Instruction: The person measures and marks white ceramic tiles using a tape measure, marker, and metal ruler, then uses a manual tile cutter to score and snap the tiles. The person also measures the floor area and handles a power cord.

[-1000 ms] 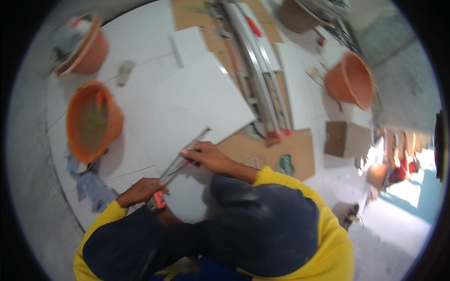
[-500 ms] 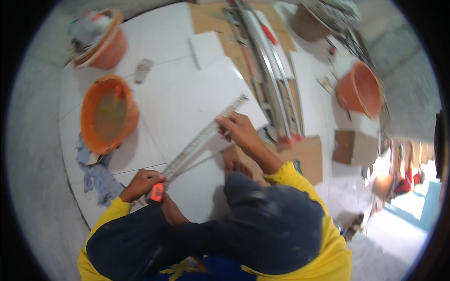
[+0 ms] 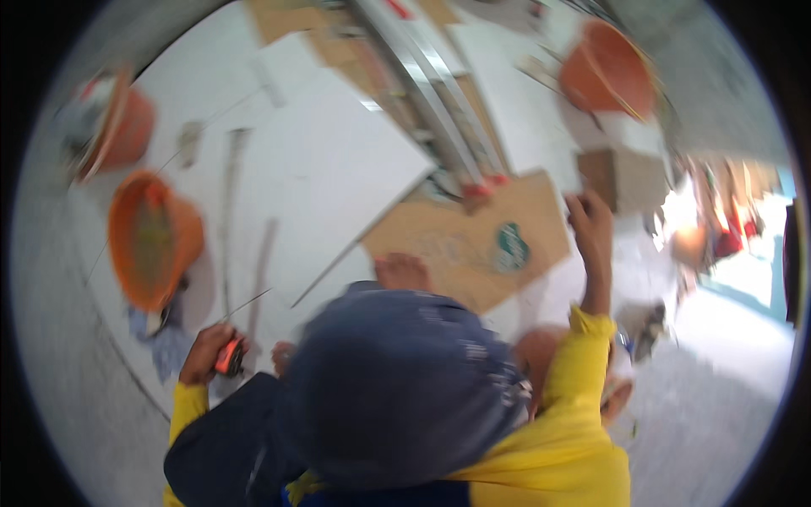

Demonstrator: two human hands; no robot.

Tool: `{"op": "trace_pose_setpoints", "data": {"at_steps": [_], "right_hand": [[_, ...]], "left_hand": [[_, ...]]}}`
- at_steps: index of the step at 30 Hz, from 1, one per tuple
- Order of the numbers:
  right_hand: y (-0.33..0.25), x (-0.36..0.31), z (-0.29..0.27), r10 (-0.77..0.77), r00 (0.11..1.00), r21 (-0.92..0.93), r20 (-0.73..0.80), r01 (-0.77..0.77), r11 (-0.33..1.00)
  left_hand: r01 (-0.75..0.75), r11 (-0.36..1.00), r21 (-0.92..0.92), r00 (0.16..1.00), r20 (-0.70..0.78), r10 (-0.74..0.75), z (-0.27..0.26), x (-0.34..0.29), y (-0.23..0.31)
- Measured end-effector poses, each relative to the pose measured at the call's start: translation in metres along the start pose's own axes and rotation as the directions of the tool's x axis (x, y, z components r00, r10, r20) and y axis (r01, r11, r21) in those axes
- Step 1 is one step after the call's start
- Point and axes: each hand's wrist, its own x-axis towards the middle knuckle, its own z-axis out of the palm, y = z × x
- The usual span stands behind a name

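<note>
My left hand (image 3: 203,355) is closed around an orange-and-black tape measure (image 3: 229,357), low on the left. Its blade (image 3: 230,215) stands out blurred from the case over the white tiles, with a shadow beside it. My right hand (image 3: 593,221) is at the right, off the tape and nearest to a brown cardboard box (image 3: 623,179). Its fingers look loosely bent but are smeared, and whether they hold anything cannot be made out. In front of my knees lies a large white tile (image 3: 329,160), its edge meeting flattened cardboard (image 3: 456,253).
An orange bucket of murky water (image 3: 187,228) stands at the left with a grey-blue rag (image 3: 169,329) beneath it. Behind it is another orange bucket (image 3: 131,131). Long metal bars (image 3: 422,76) lie at the far middle. An orange bucket (image 3: 604,76) tilts at the far right.
My right hand has let go of the blade and moved right toward the box. My left hand with the tape measure has shifted left, and the blade now points more straight ahead. The view has turned.
</note>
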Motion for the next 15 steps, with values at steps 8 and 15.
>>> {"op": "trace_pose_setpoints", "data": {"at_steps": [8,15], "right_hand": [[-0.130,-0.017,0.050,-0.197,0.908,0.422,0.370,0.025,0.906],[-0.260,0.014,0.057,-0.552,0.427,0.316,0.716,0.508,0.802]], "left_hand": [[0.082,0.992,0.099,0.984,0.147,-0.096,-0.011,-0.013,-0.017],[-0.187,0.951,0.245,0.960,0.249,0.125,0.019,-0.036,-0.110]]}}
